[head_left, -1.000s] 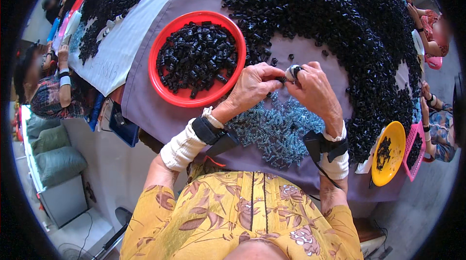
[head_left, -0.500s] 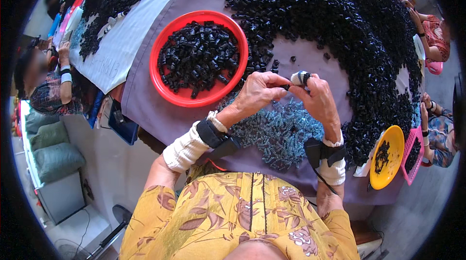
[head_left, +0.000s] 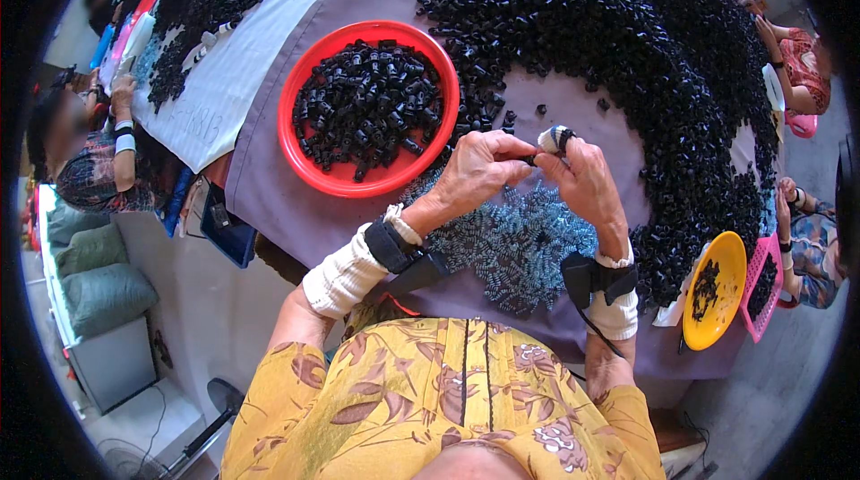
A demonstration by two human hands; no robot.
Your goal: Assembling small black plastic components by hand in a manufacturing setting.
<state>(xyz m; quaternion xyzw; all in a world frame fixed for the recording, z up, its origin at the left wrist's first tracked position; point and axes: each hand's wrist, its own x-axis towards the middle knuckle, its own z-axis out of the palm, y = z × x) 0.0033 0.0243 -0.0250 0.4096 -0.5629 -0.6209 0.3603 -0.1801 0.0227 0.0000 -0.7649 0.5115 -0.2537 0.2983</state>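
Note:
My left hand (head_left: 477, 170) and my right hand (head_left: 584, 183) meet fingertip to fingertip above the table. Both are pinched on a small black plastic part (head_left: 532, 159), mostly covered by the fingers. A striped wrap covers one finger of my right hand. Beneath my hands lies a heap of small bluish metal springs (head_left: 528, 247). To the left of my left hand, a red round tray (head_left: 296, 153) holds many black plastic parts (head_left: 372, 104). A broad pile of similar black parts (head_left: 573, 14) curves around the far and right side of the table.
A yellow oval tray (head_left: 736, 278) with a few black bits stands at the right, beside a pink basket (head_left: 761, 296). The table has a grey-purple cloth (head_left: 269, 202). Other people sit along the left and right sides. A blue bin (head_left: 224, 229) sits below the left edge.
My hands stay in almost the same place, still pinched together on the black part. The fingers have shifted only slightly. A person's hand at the far left has moved a little.

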